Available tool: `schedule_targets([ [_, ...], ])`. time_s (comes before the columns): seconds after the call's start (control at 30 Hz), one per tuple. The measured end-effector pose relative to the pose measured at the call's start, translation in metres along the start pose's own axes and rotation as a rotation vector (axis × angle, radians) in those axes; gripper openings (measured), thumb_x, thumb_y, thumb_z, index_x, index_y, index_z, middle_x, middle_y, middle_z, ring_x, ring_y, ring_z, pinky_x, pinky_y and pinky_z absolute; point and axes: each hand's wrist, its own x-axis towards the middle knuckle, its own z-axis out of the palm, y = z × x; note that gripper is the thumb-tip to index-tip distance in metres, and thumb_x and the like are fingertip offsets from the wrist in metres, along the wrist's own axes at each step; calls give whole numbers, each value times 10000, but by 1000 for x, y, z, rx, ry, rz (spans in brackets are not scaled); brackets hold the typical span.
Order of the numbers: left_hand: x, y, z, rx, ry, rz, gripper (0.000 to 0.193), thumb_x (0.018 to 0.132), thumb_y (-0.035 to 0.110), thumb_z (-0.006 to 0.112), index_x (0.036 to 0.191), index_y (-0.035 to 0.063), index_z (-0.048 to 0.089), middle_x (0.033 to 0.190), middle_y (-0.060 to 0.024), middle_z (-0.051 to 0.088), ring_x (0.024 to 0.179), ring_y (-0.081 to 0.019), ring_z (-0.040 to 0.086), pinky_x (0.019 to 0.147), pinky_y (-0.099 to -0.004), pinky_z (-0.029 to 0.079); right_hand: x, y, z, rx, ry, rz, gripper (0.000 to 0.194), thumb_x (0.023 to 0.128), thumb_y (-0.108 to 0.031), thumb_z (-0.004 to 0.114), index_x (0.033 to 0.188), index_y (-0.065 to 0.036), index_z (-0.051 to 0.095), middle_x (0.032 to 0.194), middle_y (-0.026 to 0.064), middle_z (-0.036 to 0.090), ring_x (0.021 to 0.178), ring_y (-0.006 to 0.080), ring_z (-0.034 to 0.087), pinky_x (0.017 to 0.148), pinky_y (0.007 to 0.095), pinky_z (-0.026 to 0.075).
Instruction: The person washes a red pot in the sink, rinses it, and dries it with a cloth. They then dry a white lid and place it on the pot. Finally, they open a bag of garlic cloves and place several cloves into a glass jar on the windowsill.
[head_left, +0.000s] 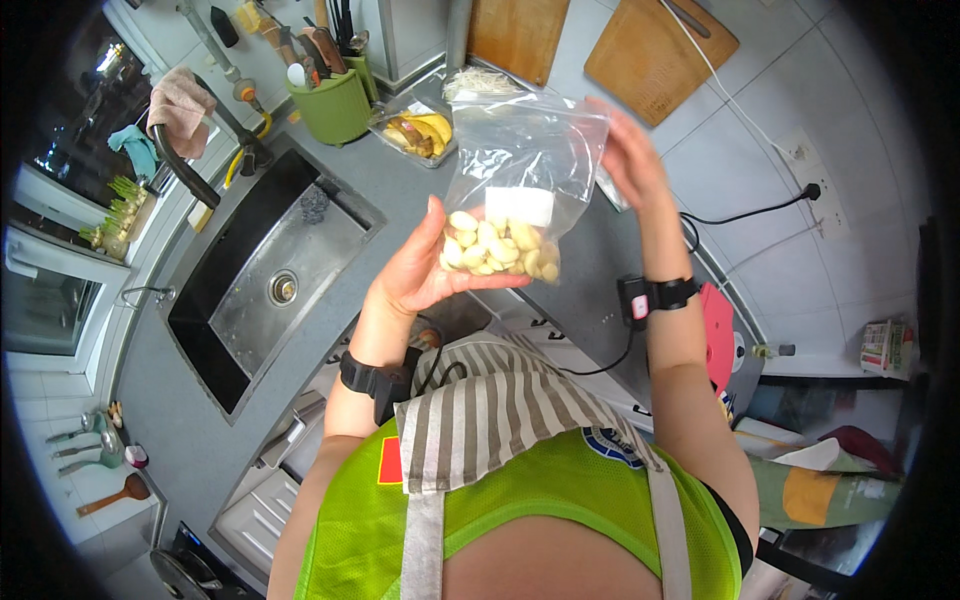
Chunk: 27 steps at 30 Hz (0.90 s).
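Observation:
A clear plastic zip bag (517, 154) with peeled garlic cloves (495, 244) in its bottom is held up before me, over the counter corner. My left hand (424, 262) supports it from below, the palm under the cloves and the thumb up along the left side. At the bag's upper right corner, by the zip strip, is my right hand (634, 161); its fingertips are partly hidden behind the plastic. A white label (519, 204) sits on the bag just above the cloves.
Left of the bag is a steel sink (255, 330) with a black faucet (184, 169). Behind stand a green utensil holder (330, 105), a tray of banana peels (420, 135) and white enoki-like mushrooms (480, 81). Cutting boards (660, 56) lean on the wall; a plugged-in cord (765, 210) runs at right.

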Motion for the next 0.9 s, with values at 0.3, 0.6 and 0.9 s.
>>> schedule_targets([
  [0.3,3,-4,8,196,110,-221,933,852,721,224,1342,-62,354,1267,-223,508,1163,-355,519,927,-530,465,12,-88,60,-515,-916,312,233,855,-37,529,1036,12,667,1311,162,496,872,193,624,742,328,523],
  [0.6,5,-11,8,2,221,-184,806,903,635,331,1327,-50,343,1215,-232,529,1105,-353,562,898,-541,485,-1,-45,60,-652,-992,325,203,729,28,599,912,-18,676,1120,79,587,871,127,565,628,214,467],
  [0.9,-13,-9,21,233,282,27,397,912,96,552,1262,-25,408,1138,-165,576,953,-265,647,806,-398,567,-37,-45,28,-482,-560,522,211,879,-54,551,1042,10,669,1110,79,642,1115,151,531,892,271,440],
])
